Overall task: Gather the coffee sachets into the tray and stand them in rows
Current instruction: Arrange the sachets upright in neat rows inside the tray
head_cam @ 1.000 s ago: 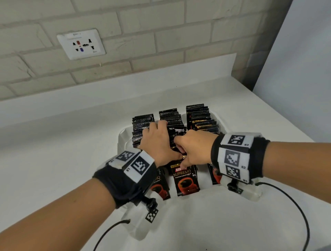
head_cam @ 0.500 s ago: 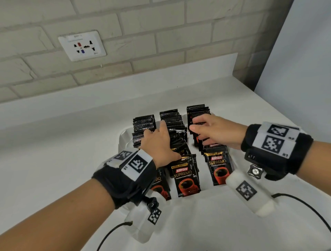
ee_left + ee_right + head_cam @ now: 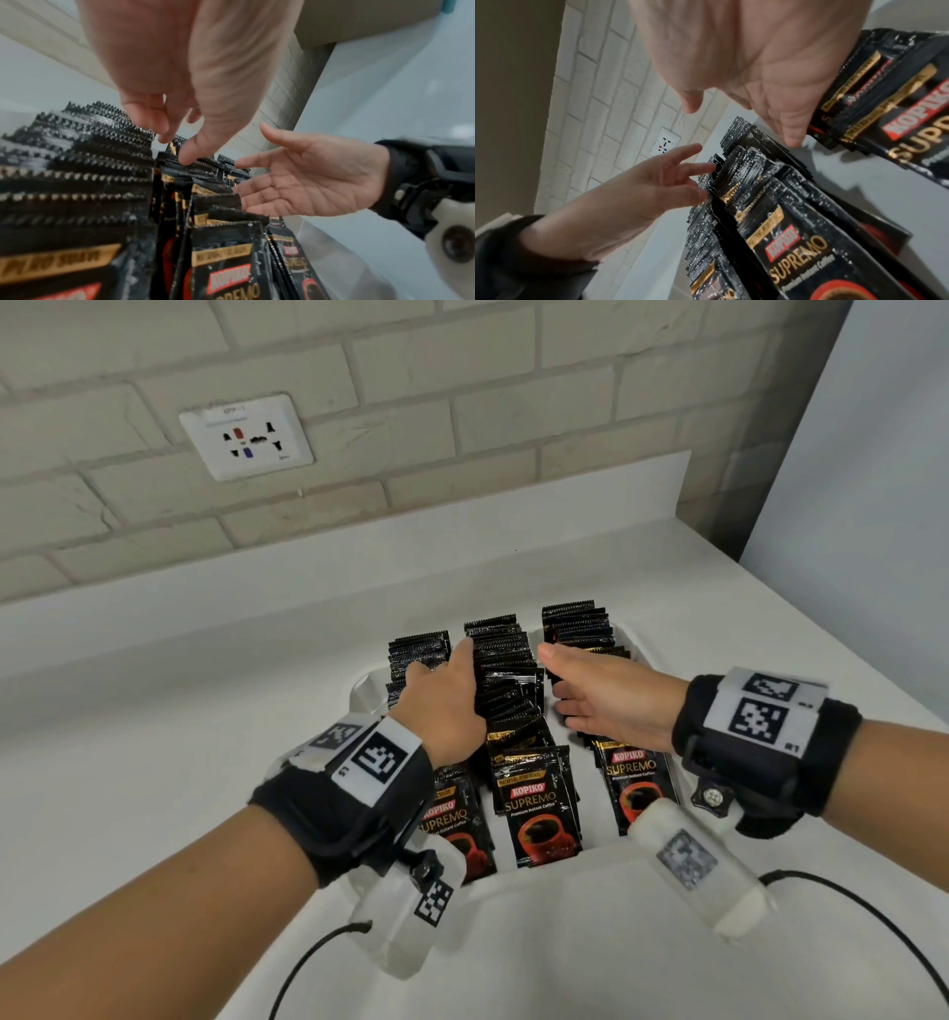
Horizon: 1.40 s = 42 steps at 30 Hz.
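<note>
White counter (image 3: 169,762) below painted brick wall with socket plate (image 3: 246,436). Landmark: white tray (image 3: 362,695) holding three rows of coffee sachets (image 3: 544,809), standing on edge, serrated tops up. Left of tray centre: left hand (image 3: 444,706) with fingers loosely extended, resting against middle row, gripping nothing; judged to be steadying it upright. Right of centre: right hand (image 3: 611,695) flat, palm inward, fingers straight, touching right row, holding nothing. Legible on front packs: "KOPIKO SUPREMO, Premium Instant Coffee".
</note>
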{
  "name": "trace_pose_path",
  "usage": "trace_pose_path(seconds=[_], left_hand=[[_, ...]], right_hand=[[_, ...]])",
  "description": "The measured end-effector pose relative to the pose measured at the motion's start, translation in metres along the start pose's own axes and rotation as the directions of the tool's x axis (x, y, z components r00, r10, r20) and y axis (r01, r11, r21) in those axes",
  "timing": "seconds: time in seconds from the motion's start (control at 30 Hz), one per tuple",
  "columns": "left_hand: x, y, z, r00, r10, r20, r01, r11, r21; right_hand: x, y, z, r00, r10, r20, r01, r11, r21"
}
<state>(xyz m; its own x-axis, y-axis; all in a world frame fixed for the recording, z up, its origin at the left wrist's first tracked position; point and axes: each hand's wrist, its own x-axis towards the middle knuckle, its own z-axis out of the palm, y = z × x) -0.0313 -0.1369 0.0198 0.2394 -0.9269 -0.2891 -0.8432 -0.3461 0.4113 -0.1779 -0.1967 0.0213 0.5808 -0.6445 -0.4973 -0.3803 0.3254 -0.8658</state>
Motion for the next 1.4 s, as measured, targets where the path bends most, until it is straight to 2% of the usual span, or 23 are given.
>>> trace_pose_path(seconds=[0.23,0.47,0.77,1.03,1.27,1.33,1.4], left_hand=[[0.011,0.001,0.002,0.999,0.036,0.022,-0.040,0.981,0.189],[0.023,0.003,-0.004,0.992,0.128,0.002,-0.119,0.911,0.395],[0.037,0.011,-0.012,0.986,0.165,0.023,-0.162,0.924,0.345],[0.037,0.014,-0.011,0.995,0.093,0.027,-0.096,0.975,0.202],[0.029,0.015,-0.011,1.000,0.004,-0.009,-0.005,1.000,-0.015],[0.026,0.014,-0.012,0.999,-0.043,-0.020,0.040,0.987,-0.154],[0.024,0.014,-0.011,0.993,-0.112,-0.020,0.098,0.928,-0.360]], right_hand=[[0.001,0.001,0.002,1.000,0.012,0.004,-0.012,0.999,0.050],[0.001,0.003,0.001,1.000,0.013,0.016,-0.014,0.998,0.065],[0.004,0.006,-0.005,1.000,0.030,0.007,-0.031,0.995,0.099],[0.008,0.006,-0.002,0.999,0.035,0.008,-0.036,0.990,0.140],[0.012,0.008,-0.003,0.999,0.049,-0.001,-0.048,0.979,0.198],[0.014,0.008,-0.004,0.999,0.049,-0.003,-0.047,0.977,0.206],[0.015,0.007,-0.004,0.999,0.048,0.000,-0.047,0.976,0.215]])
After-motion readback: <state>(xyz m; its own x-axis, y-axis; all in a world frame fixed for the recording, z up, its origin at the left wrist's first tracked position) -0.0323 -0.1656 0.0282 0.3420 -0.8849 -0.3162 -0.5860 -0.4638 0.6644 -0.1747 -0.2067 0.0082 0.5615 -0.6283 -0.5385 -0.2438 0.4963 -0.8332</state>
